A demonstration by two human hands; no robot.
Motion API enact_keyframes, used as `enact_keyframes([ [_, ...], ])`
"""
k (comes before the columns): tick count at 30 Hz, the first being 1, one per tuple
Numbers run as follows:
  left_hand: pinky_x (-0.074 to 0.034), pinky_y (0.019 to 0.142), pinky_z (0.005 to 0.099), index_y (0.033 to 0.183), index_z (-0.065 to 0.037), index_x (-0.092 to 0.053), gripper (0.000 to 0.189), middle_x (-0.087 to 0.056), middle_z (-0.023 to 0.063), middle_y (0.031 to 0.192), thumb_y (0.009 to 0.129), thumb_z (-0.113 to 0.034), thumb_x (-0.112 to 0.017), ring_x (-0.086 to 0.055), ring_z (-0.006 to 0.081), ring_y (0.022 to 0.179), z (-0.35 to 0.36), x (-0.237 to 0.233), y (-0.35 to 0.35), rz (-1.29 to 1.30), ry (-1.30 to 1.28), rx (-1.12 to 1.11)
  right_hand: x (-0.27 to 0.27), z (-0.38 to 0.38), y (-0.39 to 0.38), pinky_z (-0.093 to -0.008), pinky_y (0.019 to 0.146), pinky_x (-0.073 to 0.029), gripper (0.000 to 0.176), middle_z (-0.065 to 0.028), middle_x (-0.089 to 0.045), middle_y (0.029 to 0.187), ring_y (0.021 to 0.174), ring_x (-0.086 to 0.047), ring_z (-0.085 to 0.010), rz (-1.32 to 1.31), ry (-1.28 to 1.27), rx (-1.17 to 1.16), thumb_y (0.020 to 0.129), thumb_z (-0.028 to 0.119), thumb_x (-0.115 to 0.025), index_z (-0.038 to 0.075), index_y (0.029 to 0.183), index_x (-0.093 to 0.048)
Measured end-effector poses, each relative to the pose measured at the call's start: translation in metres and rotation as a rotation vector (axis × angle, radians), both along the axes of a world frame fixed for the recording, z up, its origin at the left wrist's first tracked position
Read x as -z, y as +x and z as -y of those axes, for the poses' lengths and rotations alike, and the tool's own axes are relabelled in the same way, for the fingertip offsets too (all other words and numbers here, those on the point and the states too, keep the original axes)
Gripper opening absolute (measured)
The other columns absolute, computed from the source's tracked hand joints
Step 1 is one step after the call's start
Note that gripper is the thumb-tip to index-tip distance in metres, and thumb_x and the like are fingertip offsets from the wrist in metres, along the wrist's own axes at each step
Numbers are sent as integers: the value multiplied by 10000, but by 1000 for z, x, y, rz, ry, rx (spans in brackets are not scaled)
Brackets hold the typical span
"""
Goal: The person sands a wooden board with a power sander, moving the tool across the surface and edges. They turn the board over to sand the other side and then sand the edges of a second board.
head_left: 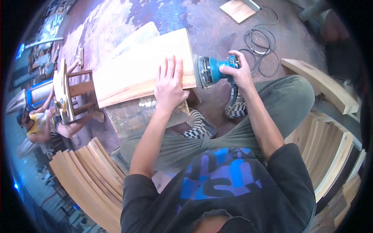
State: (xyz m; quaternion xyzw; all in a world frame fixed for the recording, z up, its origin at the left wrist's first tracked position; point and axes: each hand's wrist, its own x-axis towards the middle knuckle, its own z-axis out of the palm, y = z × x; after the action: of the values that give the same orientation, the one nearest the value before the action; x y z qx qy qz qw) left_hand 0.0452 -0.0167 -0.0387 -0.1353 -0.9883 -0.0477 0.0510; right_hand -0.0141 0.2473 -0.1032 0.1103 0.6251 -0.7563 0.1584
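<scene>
A pale wooden board (136,64) lies in front of me on a low support wrapped in brown tape or plastic (134,116). Flat on the board's near right part rests my left hand (169,83), fingers stretched out. My right hand (239,73) is wrapped round the body of a teal orbital sander (217,70). The sander is tipped on its side, its round pad facing the board's right end and right at that edge. A dark cord hangs down from the sander beside my right wrist.
Curved wooden boards (87,174) stand stacked at my left, with more planks (322,147) at my right. A thick beam (318,83) lies beyond my right knee. Coiled cable (262,46) is on the floor. Another person (40,124) works at a wooden frame (64,91) on the left.
</scene>
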Motion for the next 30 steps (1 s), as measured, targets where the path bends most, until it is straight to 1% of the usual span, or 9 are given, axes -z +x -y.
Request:
enact_keyframes([
  [1, -340, 1250, 579, 1598, -1, -429, 1107, -432, 262, 1646, 586, -168, -847, -399, 479, 1525, -1, 0, 0, 0, 17, -13, 1, 0, -1, -318, 774, -559, 715, -50, -606, 1111, 927, -640, -163, -27, -5, 3, 741, 128, -905, 103, 1375, -576],
  [2, -331, 1256, 580, 1600, 7, -421, 1115, -426, 267, 1647, 588, -174, -853, -389, 483, 1531, -2, 1, 0, 0, 37, -27, 1, 0, -1, -318, 774, -559, 715, -50, -606, 1111, 927, -640, -163, -14, -15, 21, 741, 128, -905, 103, 1375, -576],
  [5, -321, 1262, 582, 1606, 8, -410, 1119, -419, 268, 1651, 599, -181, -859, -382, 482, 1536, -3, 1, 0, -3, 14, -23, -6, -1, -3, -342, 880, -544, 720, -43, -593, 1078, 972, -602, -183, -31, 67, 14, 686, 166, -921, 98, 1326, -600],
  [12, -324, 1256, 591, 1607, 21, -391, 1131, -417, 279, 1644, 602, -196, -863, -384, 496, 1526, -3, 3, -2, -5, -14, -2, 5, -2, -2, -355, 926, -536, 710, -51, -608, 1095, 1009, -617, -200, -41, 79, 21, 678, 218, -928, 135, 1311, -618],
  [14, -324, 1255, 593, 1606, 27, -385, 1138, -413, 286, 1642, 596, -198, -862, -387, 500, 1521, -4, 1, -1, 4, -13, -10, 9, -3, -2, -366, 945, -532, 706, -61, -621, 1109, 1027, -627, -207, -78, 165, 0, 678, 228, -926, 136, 1308, -620],
  [21, -314, 1266, 581, 1620, 2, -383, 1165, -404, 285, 1651, 571, -176, -859, -381, 484, 1532, -4, 2, -3, 14, -18, -23, 8, -11, 1, -372, 950, -527, 719, -76, -639, 1140, 1050, -629, -219, -74, 143, -44, 670, 246, -935, 133, 1305, -618],
  [23, -307, 1273, 572, 1630, -10, -375, 1179, -394, 275, 1663, 564, -163, -855, -369, 468, 1547, -4, 2, -2, 17, -17, -34, 3, -11, 8, -370, 956, -524, 723, -76, -638, 1136, 1052, -627, -217, -40, 76, -41, 669, 245, -938, 136, 1309, -617],
  [26, -304, 1276, 568, 1633, -11, -371, 1182, -387, 267, 1672, 561, -154, -848, -363, 461, 1553, -4, 1, -3, 36, -18, -38, 7, -12, 11, -366, 961, -521, 724, -73, -638, 1136, 1051, -628, -214, -101, 158, -52, 672, 243, -937, 134, 1311, -614],
  [30, -301, 1277, 569, 1634, -8, -368, 1183, -385, 269, 1673, 559, -147, -841, -364, 463, 1552, -5, 3, -3, 9, -3, -31, -1, -14, 15, -366, 959, -519, 727, -70, -638, 1134, 1044, -627, -215, -67, 118, -80, 679, 242, -935, 130, 1319, -609],
])
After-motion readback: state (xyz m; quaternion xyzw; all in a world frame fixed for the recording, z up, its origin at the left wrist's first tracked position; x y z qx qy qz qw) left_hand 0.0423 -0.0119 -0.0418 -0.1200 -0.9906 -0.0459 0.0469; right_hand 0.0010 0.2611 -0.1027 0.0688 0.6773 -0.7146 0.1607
